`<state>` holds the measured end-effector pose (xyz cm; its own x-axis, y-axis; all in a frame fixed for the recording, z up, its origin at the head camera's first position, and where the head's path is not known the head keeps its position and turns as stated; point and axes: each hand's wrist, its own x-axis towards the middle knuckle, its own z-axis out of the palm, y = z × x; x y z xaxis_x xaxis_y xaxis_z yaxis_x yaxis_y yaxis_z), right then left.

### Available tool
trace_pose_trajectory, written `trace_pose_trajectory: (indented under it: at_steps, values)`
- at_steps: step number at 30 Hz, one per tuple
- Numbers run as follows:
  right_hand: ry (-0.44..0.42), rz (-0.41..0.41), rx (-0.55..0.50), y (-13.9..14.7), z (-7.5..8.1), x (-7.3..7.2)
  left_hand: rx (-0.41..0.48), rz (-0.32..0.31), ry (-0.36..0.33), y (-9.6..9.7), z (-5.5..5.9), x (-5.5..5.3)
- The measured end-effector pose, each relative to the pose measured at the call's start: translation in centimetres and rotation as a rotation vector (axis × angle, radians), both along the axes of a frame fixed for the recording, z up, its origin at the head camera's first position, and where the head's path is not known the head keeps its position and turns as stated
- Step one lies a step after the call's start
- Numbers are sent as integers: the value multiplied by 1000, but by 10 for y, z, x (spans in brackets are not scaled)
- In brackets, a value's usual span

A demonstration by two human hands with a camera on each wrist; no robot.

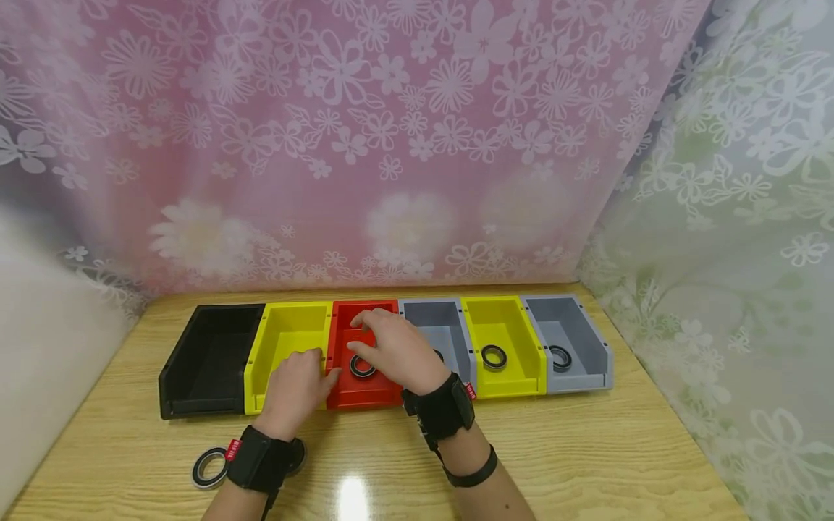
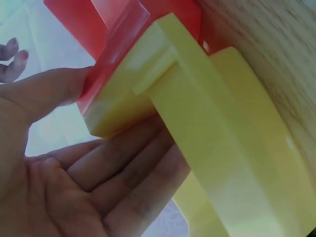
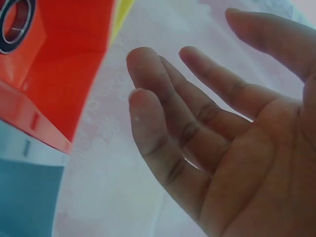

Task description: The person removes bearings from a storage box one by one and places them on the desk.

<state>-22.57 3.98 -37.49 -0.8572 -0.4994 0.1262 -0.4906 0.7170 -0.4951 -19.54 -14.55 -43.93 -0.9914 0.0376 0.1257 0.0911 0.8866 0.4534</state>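
My left hand (image 1: pixel 292 387) pinches the side walls where the left yellow bin (image 1: pixel 287 318) meets the red bin (image 1: pixel 365 397). In the left wrist view, its thumb lies on the red wall (image 2: pixel 98 74) and the fingers on the yellow wall (image 2: pixel 116 116). Above the red bin hovers my right hand (image 1: pixel 402 352), its fingers loosely bent with nothing between them, as the right wrist view also shows. A ball bearing (image 1: pixel 361 366) with a black seal sits inside the red bin, below the right hand's fingers.
At the row's left end stands a black bin (image 1: pixel 211 354). Bearings lie in the middle grey bin (image 1: pixel 449 340), mostly hidden, the right yellow bin (image 1: pixel 515 373) and the far-right grey bin (image 1: pixel 586 362). Another bearing (image 1: pixel 202 470) and a partly covered one (image 1: pixel 299 457) lie on the table.
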Motion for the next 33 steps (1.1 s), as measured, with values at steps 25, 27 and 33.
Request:
trace_pose_trajectory:
  at_steps: [25,27,33]
  values:
    - [67,-3,401,-31,-57,-16,-5,-11,21,0,3,-4]
    - [101,-1,448,-32,-60,-15,2,-13,16,0,3,-4]
    - [158,-2,547,-36,-66,-13,20,-11,0,1,3,-3]
